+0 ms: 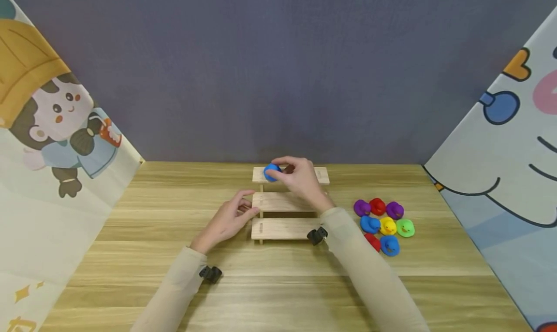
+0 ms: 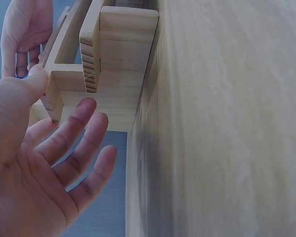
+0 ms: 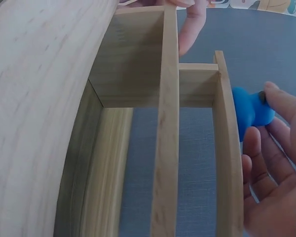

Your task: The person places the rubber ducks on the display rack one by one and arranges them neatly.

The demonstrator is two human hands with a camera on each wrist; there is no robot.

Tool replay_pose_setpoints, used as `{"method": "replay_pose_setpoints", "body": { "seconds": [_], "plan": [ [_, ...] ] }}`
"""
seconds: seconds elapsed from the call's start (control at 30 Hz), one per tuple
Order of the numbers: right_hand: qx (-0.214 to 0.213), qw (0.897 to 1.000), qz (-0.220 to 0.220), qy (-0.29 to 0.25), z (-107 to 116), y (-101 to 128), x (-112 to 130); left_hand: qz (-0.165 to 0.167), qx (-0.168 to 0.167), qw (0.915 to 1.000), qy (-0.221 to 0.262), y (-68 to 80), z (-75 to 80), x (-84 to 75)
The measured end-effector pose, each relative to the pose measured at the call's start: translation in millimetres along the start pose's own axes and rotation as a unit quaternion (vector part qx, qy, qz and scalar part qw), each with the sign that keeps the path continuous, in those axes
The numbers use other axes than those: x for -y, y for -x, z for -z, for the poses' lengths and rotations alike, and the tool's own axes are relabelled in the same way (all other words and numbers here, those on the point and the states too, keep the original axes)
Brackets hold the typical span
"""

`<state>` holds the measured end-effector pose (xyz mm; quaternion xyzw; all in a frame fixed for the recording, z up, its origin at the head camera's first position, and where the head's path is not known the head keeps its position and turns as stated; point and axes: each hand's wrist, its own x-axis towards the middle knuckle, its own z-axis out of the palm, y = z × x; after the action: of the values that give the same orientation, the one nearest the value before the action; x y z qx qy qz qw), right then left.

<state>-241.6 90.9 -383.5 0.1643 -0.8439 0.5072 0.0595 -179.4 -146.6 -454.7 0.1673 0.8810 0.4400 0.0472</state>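
Observation:
A three-tier wooden step rack (image 1: 285, 229) stands on the table. On the left part of its top tier sits a blue rubber duck (image 1: 271, 171), which my right hand (image 1: 300, 177) pinches between thumb and fingers. The right wrist view shows the duck (image 3: 246, 108) touching the top board, the thumb at its head. At the left end of the middle tier, my left hand (image 1: 228, 221) holds the board between thumb and index finger. In the left wrist view the other fingers (image 2: 96, 131) are spread apart below the board.
Right of the rack lies a group of rubber ducks: purple (image 1: 362, 208), red (image 1: 377, 206), blue (image 1: 370, 224), yellow (image 1: 388, 226) and green (image 1: 405, 228). My right forearm partly covers a red one (image 1: 372, 241). A grey wall panel (image 1: 278, 80) rises behind the table.

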Motion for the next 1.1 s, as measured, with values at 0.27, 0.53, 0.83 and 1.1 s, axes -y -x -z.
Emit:
{"method": "replay_pose_setpoints", "body": {
  "seconds": [0.27, 0.53, 0.83, 1.1],
  "plan": [
    [-0.007, 1.000, 0.005, 0.006, -1.8, 1.7, -3.3, -0.003, 0.002, 1.0000, -0.001, -1.1, -1.5, 2.1],
    [0.000, 1.000, -0.006, -0.006, -1.9, 1.1, -4.2, 0.004, 0.005, 1.0000, 0.006, 0.1, -1.0, 0.8],
    [0.004, 1.000, -0.004, -0.006, -1.4, 0.5, -7.3, 0.007, 0.009, 0.9999, 0.008, 0.5, -1.9, 1.2],
    [0.007, 1.000, -0.003, 0.002, 0.0, 0.9, -6.4, 0.006, 0.006, 0.9999, 0.007, 0.3, -2.7, 2.8]
  ]
}}
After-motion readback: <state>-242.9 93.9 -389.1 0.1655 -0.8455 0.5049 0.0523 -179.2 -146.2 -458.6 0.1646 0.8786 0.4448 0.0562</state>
